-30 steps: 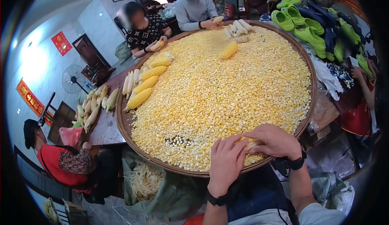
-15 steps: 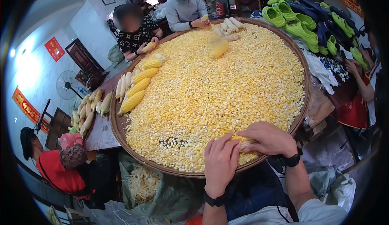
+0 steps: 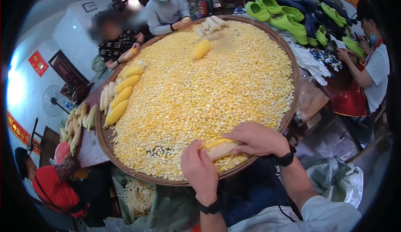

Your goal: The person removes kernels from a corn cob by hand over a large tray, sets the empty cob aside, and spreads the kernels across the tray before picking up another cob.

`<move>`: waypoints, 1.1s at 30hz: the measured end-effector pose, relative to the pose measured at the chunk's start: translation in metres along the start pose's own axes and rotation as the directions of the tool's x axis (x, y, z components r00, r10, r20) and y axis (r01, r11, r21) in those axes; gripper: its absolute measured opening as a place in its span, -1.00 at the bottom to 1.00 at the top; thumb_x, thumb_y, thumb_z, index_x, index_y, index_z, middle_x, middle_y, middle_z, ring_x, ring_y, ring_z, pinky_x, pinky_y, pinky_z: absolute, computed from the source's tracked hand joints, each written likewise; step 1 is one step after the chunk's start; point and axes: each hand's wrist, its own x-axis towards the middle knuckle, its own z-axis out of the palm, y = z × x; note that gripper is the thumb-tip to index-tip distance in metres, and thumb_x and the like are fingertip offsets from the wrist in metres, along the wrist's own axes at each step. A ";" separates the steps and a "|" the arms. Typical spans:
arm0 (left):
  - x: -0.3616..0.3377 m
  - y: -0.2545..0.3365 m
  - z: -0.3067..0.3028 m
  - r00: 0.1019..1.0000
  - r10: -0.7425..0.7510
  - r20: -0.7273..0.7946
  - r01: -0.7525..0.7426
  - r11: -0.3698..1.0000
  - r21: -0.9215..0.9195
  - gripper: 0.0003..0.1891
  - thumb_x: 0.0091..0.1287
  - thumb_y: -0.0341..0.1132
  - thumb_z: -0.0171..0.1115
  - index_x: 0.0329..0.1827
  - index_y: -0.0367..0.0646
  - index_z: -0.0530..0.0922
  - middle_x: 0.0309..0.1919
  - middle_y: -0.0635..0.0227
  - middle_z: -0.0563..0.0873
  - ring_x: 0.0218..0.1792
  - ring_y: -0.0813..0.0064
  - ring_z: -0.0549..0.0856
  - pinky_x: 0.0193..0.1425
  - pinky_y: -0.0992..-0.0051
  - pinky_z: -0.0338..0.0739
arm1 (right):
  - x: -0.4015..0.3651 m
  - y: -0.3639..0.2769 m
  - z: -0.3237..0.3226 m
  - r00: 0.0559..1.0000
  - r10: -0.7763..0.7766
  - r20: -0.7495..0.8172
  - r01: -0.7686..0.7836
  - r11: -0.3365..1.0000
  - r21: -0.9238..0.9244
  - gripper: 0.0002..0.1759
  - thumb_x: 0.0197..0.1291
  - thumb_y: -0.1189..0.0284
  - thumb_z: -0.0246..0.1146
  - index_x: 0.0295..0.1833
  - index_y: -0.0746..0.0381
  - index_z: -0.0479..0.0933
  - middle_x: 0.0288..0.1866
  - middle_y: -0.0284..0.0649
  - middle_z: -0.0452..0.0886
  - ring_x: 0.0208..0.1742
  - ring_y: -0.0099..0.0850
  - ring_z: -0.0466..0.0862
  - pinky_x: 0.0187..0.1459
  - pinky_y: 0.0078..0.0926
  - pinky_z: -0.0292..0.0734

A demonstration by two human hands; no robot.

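Between my two hands, over the near edge of a wide round tray [image 3: 107, 152], is a partly stripped corn cob [image 3: 221, 149]. Yellow kernels remain along its upper side, while the side facing me is bare and pale. My left hand [image 3: 199, 170] is closed around its left end. Wrapped over the right end is my right hand [image 3: 261, 139], its fingers pressed on the cob. Loose corn kernels [image 3: 200, 94] cover most of the tray beneath. Black bands circle both my wrists.
Several full corn cobs [image 3: 123, 96] and stripped cobs [image 3: 215, 22] lie on the tray. Unshelled corn [image 3: 75, 125] is piled at left. Green clogs [image 3: 288, 24] fill the right table. Co-workers sit around; two hold corn. A sack of husks [image 3: 140, 196] stands below the tray.
My view has shifted, so the tray appears further left. The cob is more exposed now, with its bare side showing between my hands, which have moved slightly apart.
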 end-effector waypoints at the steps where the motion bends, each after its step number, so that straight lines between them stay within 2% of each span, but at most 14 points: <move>1: 0.000 0.001 0.000 1.000 -0.010 0.008 0.010 1.000 0.011 -0.75 0.59 -0.51 0.34 0.27 -0.27 0.74 0.20 -0.04 0.81 0.22 -0.12 0.77 0.34 0.03 0.68 | -0.001 -0.001 0.000 1.000 0.005 0.000 -0.005 1.000 0.004 -0.32 0.52 0.04 0.51 0.56 0.22 0.65 0.07 0.01 0.77 0.18 0.10 0.75 0.22 0.03 0.62; 3: 0.002 0.004 -0.002 1.000 -0.024 0.015 0.024 0.999 0.043 -0.71 0.58 -0.52 0.34 0.31 -0.27 0.74 0.25 -0.05 0.80 0.26 -0.11 0.76 0.36 0.03 0.67 | 0.000 0.000 0.001 1.000 0.003 -0.005 -0.003 1.000 0.016 -0.31 0.51 0.05 0.51 0.57 0.22 0.65 0.08 0.02 0.77 0.20 0.10 0.75 0.23 0.02 0.62; 4: 0.003 0.004 -0.003 0.999 0.032 0.019 -0.032 0.999 0.023 -0.64 0.58 -0.50 0.36 0.39 -0.23 0.75 0.30 -0.05 0.79 0.31 -0.13 0.75 0.42 0.02 0.65 | 0.001 0.003 0.004 1.000 -0.010 -0.006 0.010 1.000 0.024 -0.31 0.51 0.07 0.52 0.58 0.22 0.65 0.09 0.02 0.77 0.21 0.10 0.75 0.24 0.02 0.62; 7: 0.003 0.005 -0.004 0.976 0.160 0.144 -0.159 0.987 -0.020 -0.59 0.58 -0.44 0.41 0.46 -0.12 0.78 0.37 0.02 0.79 0.40 -0.11 0.73 0.55 -0.02 0.58 | 0.001 0.000 0.002 1.000 0.016 0.007 -0.016 0.999 0.036 -0.31 0.49 0.09 0.53 0.58 0.22 0.64 0.11 0.04 0.78 0.22 0.11 0.76 0.25 0.03 0.63; 10: 0.007 0.011 -0.007 0.929 0.282 0.238 -0.298 0.954 0.035 -0.59 0.57 -0.36 0.47 0.45 -0.02 0.82 0.43 0.10 0.78 0.46 -0.10 0.70 0.67 -0.04 0.48 | 0.002 -0.003 -0.001 0.999 0.031 0.024 -0.032 0.999 0.038 -0.29 0.48 0.08 0.54 0.58 0.23 0.64 0.10 0.05 0.78 0.21 0.11 0.76 0.25 0.03 0.63; 13: 0.006 0.007 -0.006 0.910 0.296 0.291 -0.311 0.950 0.007 -0.62 0.56 -0.31 0.50 0.41 0.03 0.86 0.47 0.18 0.78 0.50 -0.05 0.69 0.74 -0.06 0.40 | 0.001 0.001 0.004 1.000 0.012 -0.027 -0.011 0.999 0.041 -0.26 0.48 0.07 0.55 0.60 0.25 0.63 0.07 0.06 0.79 0.18 0.12 0.77 0.22 0.04 0.63; 16: 0.007 0.006 -0.007 0.904 0.297 0.308 -0.315 0.949 0.009 -0.66 0.55 -0.30 0.51 0.34 0.04 0.89 0.48 0.20 0.77 0.49 0.00 0.70 0.72 -0.09 0.42 | 0.000 0.000 0.003 0.998 0.041 -0.038 -0.039 0.997 0.067 -0.23 0.46 0.05 0.56 0.61 0.24 0.62 0.05 0.05 0.79 0.15 0.11 0.77 0.20 0.04 0.63; 19: 0.007 0.006 -0.006 0.909 0.287 0.303 -0.296 0.955 -0.017 -0.69 0.55 -0.29 0.52 0.31 0.06 0.90 0.48 0.21 0.78 0.49 0.04 0.71 0.71 -0.12 0.44 | 0.000 -0.004 0.000 0.998 0.062 -0.024 -0.060 0.997 0.057 -0.24 0.40 0.12 0.60 0.58 0.27 0.62 0.09 0.08 0.82 0.20 0.16 0.77 0.23 0.10 0.64; 23: 0.009 0.001 -0.006 0.902 0.350 0.252 -0.328 0.936 -0.126 -0.73 0.53 -0.29 0.55 0.25 -0.01 0.90 0.46 0.20 0.80 0.42 0.02 0.75 0.61 -0.03 0.53 | 0.001 -0.002 0.000 0.999 0.032 -0.026 -0.032 0.999 0.020 -0.30 0.33 0.16 0.64 0.49 0.25 0.71 0.13 0.03 0.84 0.24 0.12 0.78 0.26 0.05 0.65; 26: 0.007 0.003 -0.004 0.918 0.325 0.226 -0.297 0.943 -0.151 -0.79 0.52 -0.30 0.56 0.15 -0.06 0.89 0.42 0.21 0.82 0.37 0.01 0.77 0.54 0.04 0.58 | 0.001 -0.002 0.002 0.998 0.021 -0.056 -0.020 1.000 0.016 -0.29 0.29 0.16 0.68 0.49 0.21 0.74 0.08 -0.04 0.85 0.14 0.07 0.79 0.20 0.00 0.66; 29: 0.005 0.004 0.002 0.933 0.294 0.207 -0.279 0.955 -0.099 -0.83 0.52 -0.31 0.56 0.09 -0.08 0.87 0.40 0.22 0.82 0.35 0.00 0.77 0.49 0.07 0.60 | 0.000 -0.001 0.003 0.997 0.023 -0.069 -0.022 1.000 0.008 -0.28 0.26 0.19 0.70 0.49 0.18 0.73 0.11 -0.06 0.86 0.15 0.07 0.79 0.21 0.00 0.66; 33: 0.003 0.006 0.006 0.936 0.262 0.233 -0.259 0.965 -0.048 -0.80 0.58 -0.24 0.52 0.17 -0.03 0.83 0.40 0.23 0.82 0.38 0.12 0.77 0.62 0.01 0.53 | 0.003 -0.005 0.001 0.999 0.020 -0.048 -0.020 1.000 0.014 -0.36 0.28 0.25 0.66 0.42 0.24 0.72 0.09 -0.02 0.84 0.17 0.10 0.78 0.21 0.04 0.66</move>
